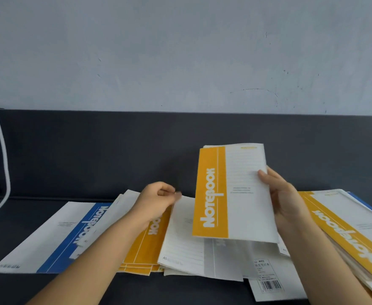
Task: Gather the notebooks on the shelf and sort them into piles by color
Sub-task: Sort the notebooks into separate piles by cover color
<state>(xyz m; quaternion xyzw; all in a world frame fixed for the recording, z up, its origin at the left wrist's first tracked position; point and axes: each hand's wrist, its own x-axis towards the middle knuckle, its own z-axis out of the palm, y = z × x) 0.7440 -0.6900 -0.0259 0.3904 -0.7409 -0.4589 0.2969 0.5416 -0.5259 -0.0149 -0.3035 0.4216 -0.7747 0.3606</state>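
My right hand (288,201) grips the right edge of a yellow-and-white notebook (231,190), held upright above the shelf. My left hand (158,199) hovers over the middle pile with fingers curled; its blurred fingertips meet the top edge of a grey-striped notebook (189,243), and I cannot tell whether they pinch it. A blue-striped notebook (55,236) lies flat at the left. A yellow pile (145,247) sits under my left wrist. More yellow notebooks (345,230) are stacked at the right, with a blue edge (365,205) behind them.
The dark grey shelf (92,155) runs the full width, with a pale wall (180,51) above it. A white cable (3,164) hangs at the far left. A notebook back with a barcode (271,285) lies near the front edge.
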